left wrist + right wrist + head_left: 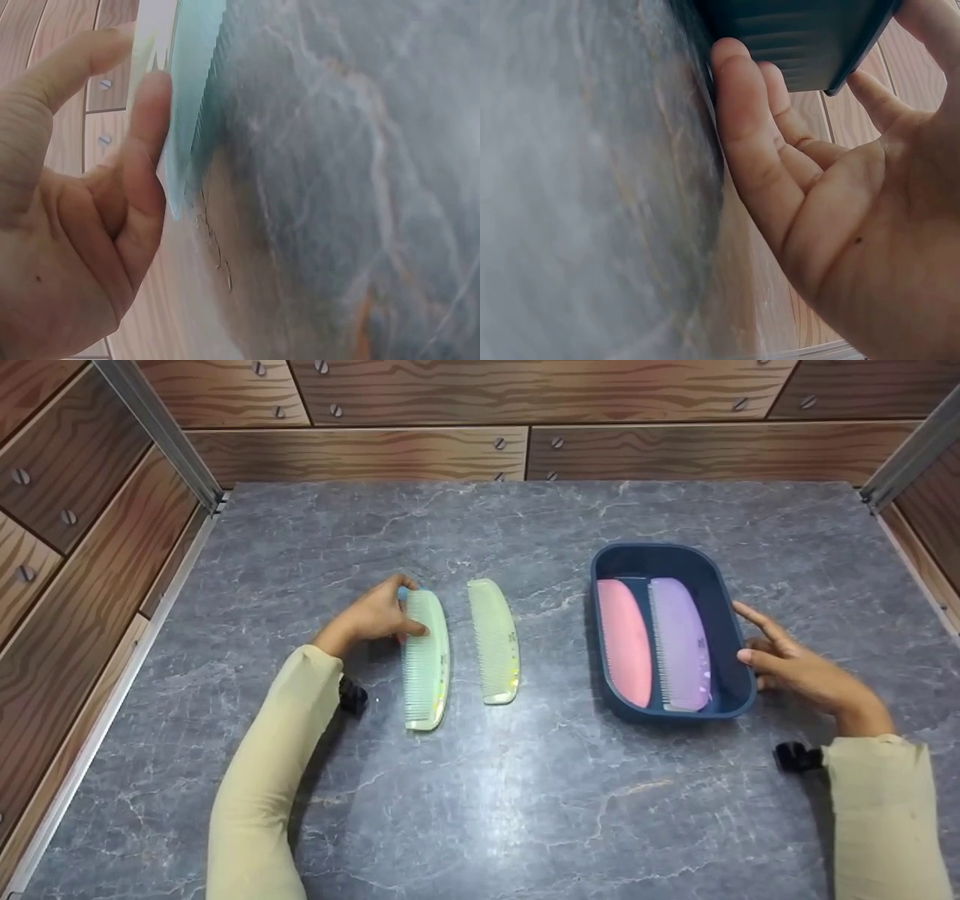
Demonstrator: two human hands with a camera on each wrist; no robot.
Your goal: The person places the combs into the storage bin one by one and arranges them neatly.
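Observation:
My left hand (373,613) pinches a mint-green comb (435,660) near its upper end, the thumb on its face and the fingers at the toothed side. A small bit of blue shows beside the fingertips. In the left wrist view the comb (196,67) stands on edge against the fingers. Just right of it lies a pale yellow-green comb (495,645). My right hand (806,671) rests against the outside of a dark blue box (739,701), thumb at the rim. Inside lie a pink comb (626,641) and a purple comb (681,645), side by side.
The grey marbled tabletop (555,787) lies under everything. Wood-patterned panels (420,454) rise along the back and both sides, with metal posts (161,431) at the corners. A black wrist-camera piece (796,757) sits at the right cuff.

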